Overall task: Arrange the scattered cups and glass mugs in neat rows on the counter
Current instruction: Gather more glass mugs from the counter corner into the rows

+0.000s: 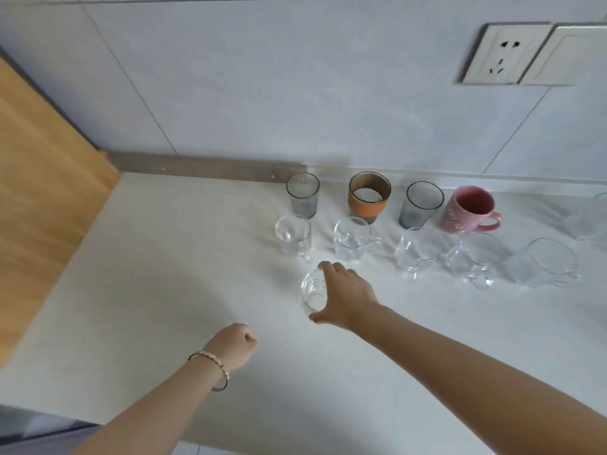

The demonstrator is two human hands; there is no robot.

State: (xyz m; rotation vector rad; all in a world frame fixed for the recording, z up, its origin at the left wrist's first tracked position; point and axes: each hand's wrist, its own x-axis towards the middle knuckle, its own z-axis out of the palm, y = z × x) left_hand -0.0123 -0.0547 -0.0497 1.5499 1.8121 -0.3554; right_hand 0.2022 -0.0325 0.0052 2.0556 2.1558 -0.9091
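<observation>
On the white table [164, 257], the right hand [345, 297] closes its grip around a small clear glass mug [313, 295], thumb on the near side and fingers over the far rim, just in front of the pink mug's [468, 208] two rows. The left hand [235, 344] is curled into a loose fist, holding nothing, nearer than that glass mug and well apart from the rows.
</observation>
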